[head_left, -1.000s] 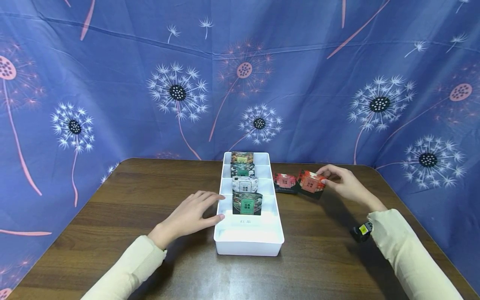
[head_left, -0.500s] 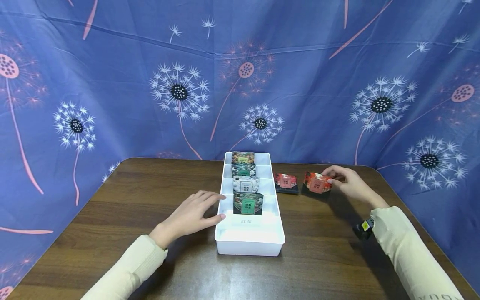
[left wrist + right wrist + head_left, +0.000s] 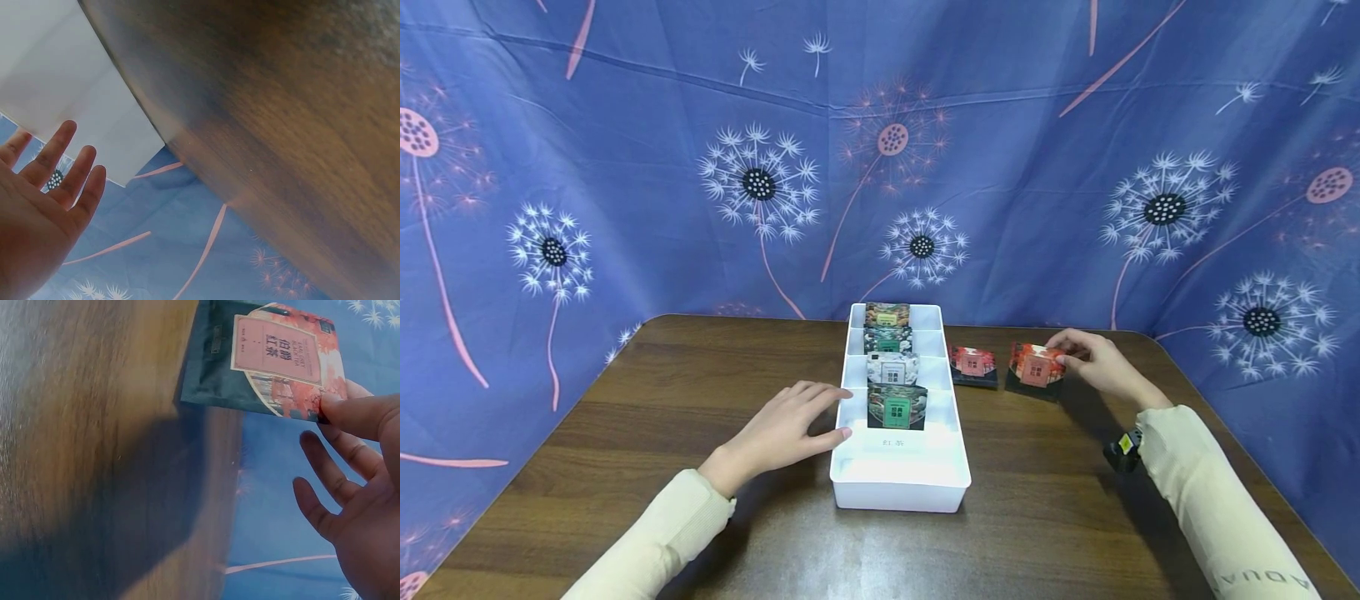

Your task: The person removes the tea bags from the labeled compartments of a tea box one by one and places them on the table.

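Note:
My right hand [image 3: 1101, 365] pinches a red and black tea sachet [image 3: 1034, 370] by its upper right corner, between thumb and forefinger. In the right wrist view the sachet [image 3: 269, 362] shows a pink label, and the other fingers are spread away from it. A second red and black sachet [image 3: 973, 365] lies on the table just left of the held one. My left hand [image 3: 786, 429] rests with spread, relaxed fingers at the left rim of a white divided tray [image 3: 898, 496]. The left wrist view shows its fingers against the tray's outer wall [image 3: 94, 125].
Inside the tray, several sachets stand one per compartment: a green one [image 3: 897, 408] nearest, a white one [image 3: 892, 369], a dark green one [image 3: 887, 340] and a brown one [image 3: 887, 315]. The front compartment has printed lettering. A blue dandelion-print cloth [image 3: 820, 167] hangs behind the wooden table [image 3: 700, 375].
My right hand has drawn the held sachet a little to the right, apart from the second sachet, and turned it more level. My left hand has stayed at the tray.

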A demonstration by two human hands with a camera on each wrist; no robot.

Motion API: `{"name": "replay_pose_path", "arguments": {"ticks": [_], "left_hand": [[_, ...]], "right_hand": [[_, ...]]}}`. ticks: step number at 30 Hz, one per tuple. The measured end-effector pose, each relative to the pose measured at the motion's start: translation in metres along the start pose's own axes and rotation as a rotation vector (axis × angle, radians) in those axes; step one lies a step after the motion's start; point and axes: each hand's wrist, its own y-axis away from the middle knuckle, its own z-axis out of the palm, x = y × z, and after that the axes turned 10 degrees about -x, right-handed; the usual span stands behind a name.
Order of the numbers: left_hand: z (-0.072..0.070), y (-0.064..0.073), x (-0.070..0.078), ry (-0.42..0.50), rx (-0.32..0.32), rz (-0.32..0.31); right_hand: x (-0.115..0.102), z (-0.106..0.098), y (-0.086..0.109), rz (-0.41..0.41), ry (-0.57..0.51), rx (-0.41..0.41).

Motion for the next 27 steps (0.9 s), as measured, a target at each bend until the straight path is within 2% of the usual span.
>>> {"name": "replay_pose_path", "arguments": {"ticks": [15, 27], "left_hand": [[0.000, 0.000, 0.000, -0.008, -0.006, 0.002], [0.001, -0.001, -0.001, -0.005, -0.005, -0.003]], "right_hand": [[0.022, 0.013, -0.014, 0.075, 0.106, 0.067], [0.030, 0.023, -0.026, 0.138, 0.068, 0.124]]}}
